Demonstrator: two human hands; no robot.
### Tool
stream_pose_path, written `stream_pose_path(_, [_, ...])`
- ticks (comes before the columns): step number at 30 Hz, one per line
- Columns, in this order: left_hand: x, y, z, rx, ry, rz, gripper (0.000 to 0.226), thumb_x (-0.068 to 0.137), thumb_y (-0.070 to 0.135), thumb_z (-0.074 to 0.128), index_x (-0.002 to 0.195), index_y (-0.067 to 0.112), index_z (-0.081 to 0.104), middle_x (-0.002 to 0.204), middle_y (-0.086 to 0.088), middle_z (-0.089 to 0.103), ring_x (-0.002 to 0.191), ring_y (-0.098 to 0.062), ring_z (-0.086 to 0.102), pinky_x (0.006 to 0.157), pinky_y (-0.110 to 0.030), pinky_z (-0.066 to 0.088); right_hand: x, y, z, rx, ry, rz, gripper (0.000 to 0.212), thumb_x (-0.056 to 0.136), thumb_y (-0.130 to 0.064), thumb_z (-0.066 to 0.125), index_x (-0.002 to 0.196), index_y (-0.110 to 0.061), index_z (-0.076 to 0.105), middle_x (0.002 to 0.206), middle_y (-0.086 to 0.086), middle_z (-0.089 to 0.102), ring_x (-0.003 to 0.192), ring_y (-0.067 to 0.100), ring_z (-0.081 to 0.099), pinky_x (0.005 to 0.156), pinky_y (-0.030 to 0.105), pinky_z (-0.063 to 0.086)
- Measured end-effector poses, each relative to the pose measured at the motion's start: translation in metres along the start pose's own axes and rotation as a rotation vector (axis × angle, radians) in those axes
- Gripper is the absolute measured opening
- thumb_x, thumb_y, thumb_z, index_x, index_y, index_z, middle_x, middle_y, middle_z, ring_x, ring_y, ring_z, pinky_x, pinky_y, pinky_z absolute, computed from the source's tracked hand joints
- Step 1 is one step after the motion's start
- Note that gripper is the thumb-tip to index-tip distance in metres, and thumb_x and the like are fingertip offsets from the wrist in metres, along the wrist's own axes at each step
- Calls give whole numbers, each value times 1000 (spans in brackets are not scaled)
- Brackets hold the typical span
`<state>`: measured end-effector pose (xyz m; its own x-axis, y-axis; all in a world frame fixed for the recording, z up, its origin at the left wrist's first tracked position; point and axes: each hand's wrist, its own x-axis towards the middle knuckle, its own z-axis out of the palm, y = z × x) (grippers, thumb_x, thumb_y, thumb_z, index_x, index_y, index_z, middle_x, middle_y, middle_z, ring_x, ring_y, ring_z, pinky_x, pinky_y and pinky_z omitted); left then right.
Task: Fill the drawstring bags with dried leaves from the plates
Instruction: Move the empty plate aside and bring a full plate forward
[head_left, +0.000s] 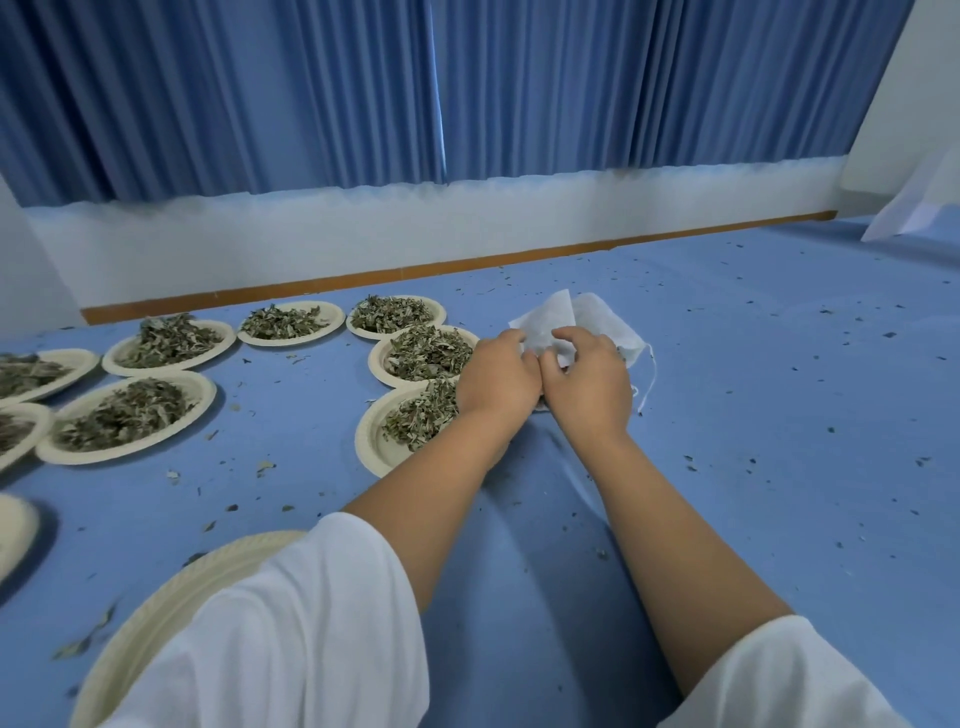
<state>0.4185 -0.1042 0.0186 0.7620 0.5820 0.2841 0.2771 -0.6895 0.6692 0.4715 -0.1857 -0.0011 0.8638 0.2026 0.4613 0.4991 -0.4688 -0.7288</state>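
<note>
Both hands are out together, knuckles almost touching. The left hand has its fingers curled onto the near edge of the white drawstring bag. The right hand arches over it, fingertips pinching the thin fabric, though what the thumbs are doing is hidden. The bag lies flat on the blue cloth, one flap lifted at the far side, its cord trailing off on the right. It looks empty, so this reads as the opening step: working the mouth apart before anything goes in.

Just left of the bag, touching the left wrist, sits a plate heaped with dried leaves; more loaded plates fan out further left. Next, I'd say one hand must hold the mouth wide while the other scoops from that nearest plate, gently, because the crumbs already litter the cloth.
</note>
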Motion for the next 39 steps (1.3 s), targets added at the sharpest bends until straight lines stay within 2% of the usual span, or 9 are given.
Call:
stream_pose_path(6, [-29,-14,-31,-12,45,55,25,99,16,44,110,13,67,107,-7,69,96,-26,63,82,-40,51,-22,-18,10,-55,-61,-126,30,93,-28,53,120,-20,64,113,6,60,93,27,61,73,33,46])
stream_pose_path(12, [-66,-44,-73,135,70,9,28,95,14,45,110,17,69,103,-5,70,96,-26,62,67,-31,41,-65,-54,18,-37,-195,-257,15,90,-24,57,99,-20,67,83,2,66,81,25,61,62,31,42])
stream_pose_path(16, [-101,-80,-119,295,9,-51,26,90,12,47,101,16,71,100,-6,70,96,-27,62,74,-35,49,-99,-84,29,-7,-487,-295,9,86,-24,61,94,-23,64,65,-12,52,76,18,56,64,30,41])
stream_pose_path(19, [-128,-109,-150,343,-22,-118,25,91,15,51,106,19,70,107,-1,70,100,-22,61,79,-31,48,-125,-107,38,-58,-694,-344,16,84,-34,63,98,-27,64,78,-9,59,82,15,58,74,33,49])
stream_pose_path(23, [-163,-139,-183,358,-17,-179,26,93,24,56,117,22,67,121,5,66,111,-16,58,88,-28,45,-154,-124,51,-140,-849,-396,24,84,-42,63,103,-27,66,82,-13,54,82,10,54,70,27,41])
stream_pose_path(29, [-198,-172,-209,162,22,-345,26,92,22,58,117,23,66,121,8,64,108,-12,60,85,-27,46,-170,-136,61,-168,-879,-372,7,87,-35,63,86,-28,64,75,-13,53,76,10,52,63,27,38])
stream_pose_path(31, [-205,-183,-213,74,69,-387,25,92,22,60,116,22,65,119,8,64,106,-8,59,83,-23,41,-172,-140,64,-131,-878,-334,15,88,-32,63,75,-26,62,70,-11,56,69,9,53,61,27,40])
stream_pose_path(34, [-214,-195,-220,-64,193,-451,23,91,19,62,114,19,67,114,5,67,97,-7,59,82,-20,39,-175,-146,70,-41,-872,-237,34,90,-26,62,59,-18,50,58,-6,46,57,11,43,55,26,35])
stream_pose_path(39, [-216,-201,-246,-258,535,-507,21,96,18,52,110,16,67,99,8,61,89,-8,53,73,-22,40,-176,-171,83,193,-764,-43,28,90,-24,62,69,-6,61,65,2,46,55,12,39,49,20,34])
